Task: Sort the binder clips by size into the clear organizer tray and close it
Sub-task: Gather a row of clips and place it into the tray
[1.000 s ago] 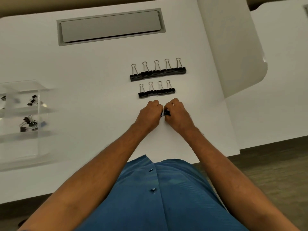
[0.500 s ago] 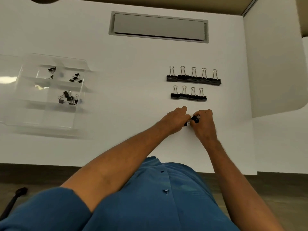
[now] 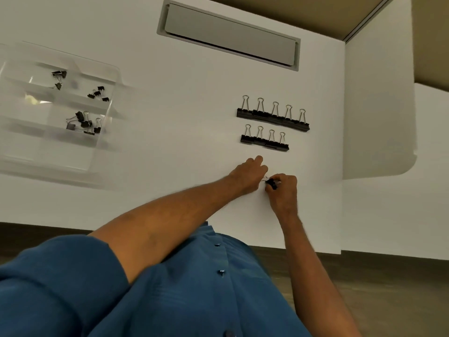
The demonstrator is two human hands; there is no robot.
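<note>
White desk [image 3: 170, 166]; right hand [image 3: 283, 190] grip clamped on small binder clip [image 3: 271, 183], left hand [image 3: 247, 176] grip unclear; no legible text.

Sitting toward the left edge of the bench [image 3: 170, 142]: organizer tray [image 3: 14, 164], holding loose clips [image 3: 82, 124] in several compartments. Lying well to its right, mid-bench: row of five clips [image 3: 273, 116], with row of four clips [image 3: 264, 142] just in front, nearer the front edge. Resting in front of those rows: left hand [image 3: 247, 175] and right hand [image 3: 283, 190], nearly touching, pinching a small clip [image 3: 271, 183] between them. Lying behind everything, near the far edge: recessed panel [image 3: 230, 37].
</note>
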